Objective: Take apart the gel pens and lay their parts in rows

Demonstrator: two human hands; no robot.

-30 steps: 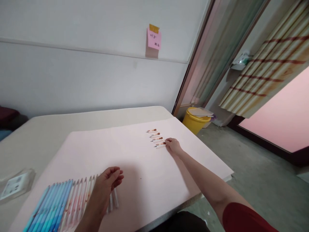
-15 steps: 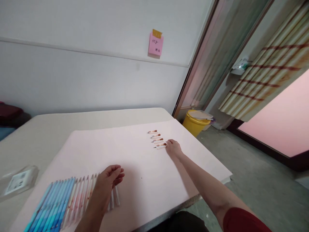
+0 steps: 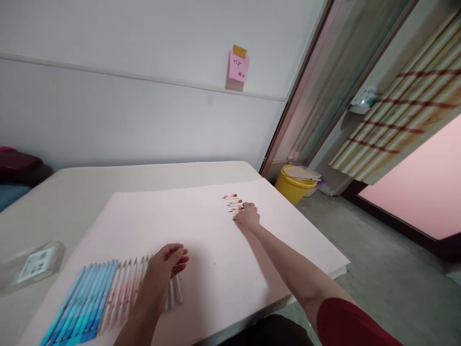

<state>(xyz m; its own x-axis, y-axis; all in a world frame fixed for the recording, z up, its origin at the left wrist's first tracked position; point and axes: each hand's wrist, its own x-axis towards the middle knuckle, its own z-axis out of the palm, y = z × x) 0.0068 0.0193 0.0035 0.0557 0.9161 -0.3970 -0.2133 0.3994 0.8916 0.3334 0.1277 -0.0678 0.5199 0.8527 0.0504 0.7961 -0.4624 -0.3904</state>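
Observation:
Four or so would be too exact; several short white pens (image 3: 235,203) with thin dark tips and brown printed ends lie in a stack of rows on the pink sheet (image 3: 162,216). My right hand (image 3: 248,216) rests over the nearest ones, fingers spread, covering most of the closest pen. My left hand (image 3: 165,266) hovers, loosely curled with its fingers apart and nothing visible in them. Beneath and beside it lie rows of slim pens: blue ones (image 3: 84,298) on the left, and pale clear ones with pinkish marks (image 3: 120,293) partly hidden by my left forearm.
A clear plastic package with a white label (image 3: 38,264) lies on the cream table (image 3: 82,180) at left. The table meets a white wall with a pink note (image 3: 238,66). A yellow bin (image 3: 291,187) stands on the floor past the right edge.
My right hand has moved left and now covers the nearest short pen, with its fingers reaching the one behind. My left hand stays almost still. The view has shifted slightly.

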